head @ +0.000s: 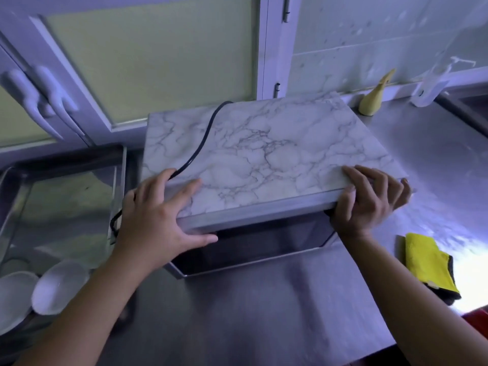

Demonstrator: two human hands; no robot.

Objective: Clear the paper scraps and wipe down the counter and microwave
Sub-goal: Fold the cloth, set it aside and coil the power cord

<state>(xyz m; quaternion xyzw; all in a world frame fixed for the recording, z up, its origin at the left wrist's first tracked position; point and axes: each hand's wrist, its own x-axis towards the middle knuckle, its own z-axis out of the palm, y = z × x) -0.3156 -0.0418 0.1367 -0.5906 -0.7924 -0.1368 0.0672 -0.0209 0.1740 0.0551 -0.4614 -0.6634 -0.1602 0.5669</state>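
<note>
Both hands, left (155, 220) and right (369, 199), clasp the microwave (264, 154) front corners; its long axis seemingly runs left-right.

The microwave (264, 151) top is covered in white marble patterning veined with grey, and a black cord (203, 143) is laid across it. A yellow cloth (427, 262) edged in black is seen on the grey steel counter (264, 313).

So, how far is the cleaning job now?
No paper scraps show on the steel counter, so that part looks done. Both hands, left hand and right hand, grip the front corners of the marble-patterned microwave. The yellow cloth lies unused at the right, so wiping seems left.
</note>
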